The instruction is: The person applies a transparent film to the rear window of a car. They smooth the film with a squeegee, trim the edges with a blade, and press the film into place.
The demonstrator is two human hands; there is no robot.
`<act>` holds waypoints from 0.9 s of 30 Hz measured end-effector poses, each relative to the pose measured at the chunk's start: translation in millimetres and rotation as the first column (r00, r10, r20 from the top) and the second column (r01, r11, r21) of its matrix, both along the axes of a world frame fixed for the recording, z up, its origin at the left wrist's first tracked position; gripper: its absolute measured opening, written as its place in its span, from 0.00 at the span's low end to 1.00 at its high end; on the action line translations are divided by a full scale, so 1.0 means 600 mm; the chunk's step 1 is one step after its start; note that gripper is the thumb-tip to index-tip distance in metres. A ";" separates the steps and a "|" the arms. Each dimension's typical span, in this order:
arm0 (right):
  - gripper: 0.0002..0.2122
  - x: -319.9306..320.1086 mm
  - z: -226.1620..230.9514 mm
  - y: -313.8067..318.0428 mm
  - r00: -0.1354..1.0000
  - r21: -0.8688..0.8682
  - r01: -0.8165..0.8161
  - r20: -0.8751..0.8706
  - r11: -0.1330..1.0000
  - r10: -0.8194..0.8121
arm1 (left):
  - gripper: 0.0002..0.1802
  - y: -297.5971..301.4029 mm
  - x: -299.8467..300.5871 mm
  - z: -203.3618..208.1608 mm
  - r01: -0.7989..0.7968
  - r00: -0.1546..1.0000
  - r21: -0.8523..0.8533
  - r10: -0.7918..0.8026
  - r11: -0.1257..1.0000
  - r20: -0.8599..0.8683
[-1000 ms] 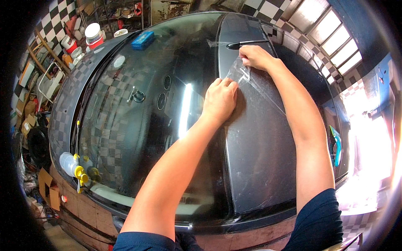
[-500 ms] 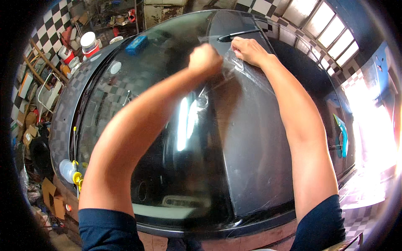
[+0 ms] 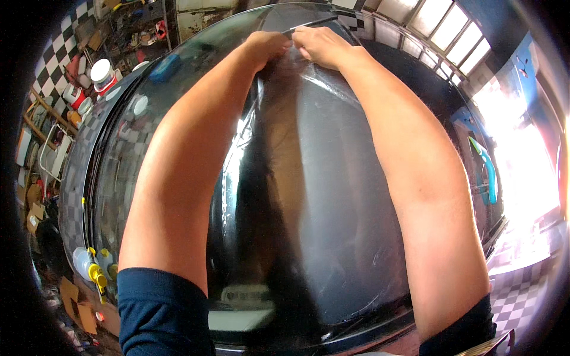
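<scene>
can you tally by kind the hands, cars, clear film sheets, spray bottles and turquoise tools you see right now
hands: 2 (left hand, right hand)
car: 1
clear film sheet: 1
spray bottle: 1 (its apparent reflection not counted)
turquoise tool: 1
total: 6

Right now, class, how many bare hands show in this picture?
2: the left hand at top centre, and the right hand just right of it, both holding clear film. None seem hidden.
</scene>
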State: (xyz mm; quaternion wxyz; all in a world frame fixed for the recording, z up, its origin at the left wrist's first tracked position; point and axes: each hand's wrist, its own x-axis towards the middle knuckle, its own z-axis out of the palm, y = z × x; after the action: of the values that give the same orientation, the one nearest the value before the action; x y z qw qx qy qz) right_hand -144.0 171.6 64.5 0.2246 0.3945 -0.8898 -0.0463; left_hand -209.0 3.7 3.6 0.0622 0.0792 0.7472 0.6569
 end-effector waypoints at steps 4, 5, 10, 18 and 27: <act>0.05 0.010 0.006 -0.004 0.999 -0.001 0.005 0.038 1.000 -0.005 | 0.11 0.004 -0.008 0.002 -0.012 0.996 -0.102 0.002 0.995 -0.091; 0.05 0.013 0.006 -0.005 0.999 0.004 0.001 0.042 1.000 -0.001 | 0.10 0.006 -0.004 0.006 -0.037 0.996 -0.088 0.029 0.995 -0.088; 0.06 0.014 0.008 -0.008 0.999 0.053 0.006 0.050 0.999 -0.009 | 0.14 0.000 0.039 0.028 -0.038 0.966 -0.379 -0.063 0.925 -0.250; 0.06 0.015 0.009 0.005 0.990 -0.050 -0.057 0.124 0.997 0.062 | 0.14 0.002 0.055 0.042 -0.162 0.987 -0.255 0.155 0.953 -0.047; 0.06 0.010 0.014 -0.006 0.960 -0.079 0.016 0.280 0.997 0.007 | 0.20 0.004 0.054 0.040 -0.170 0.985 -0.280 0.167 0.945 -0.032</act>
State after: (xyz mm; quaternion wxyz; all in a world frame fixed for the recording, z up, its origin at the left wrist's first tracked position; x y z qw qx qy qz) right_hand -138.0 168.2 73.2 0.1123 0.3857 -0.9146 0.0452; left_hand -176.4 6.4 27.4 0.0133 0.0080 0.8373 0.5465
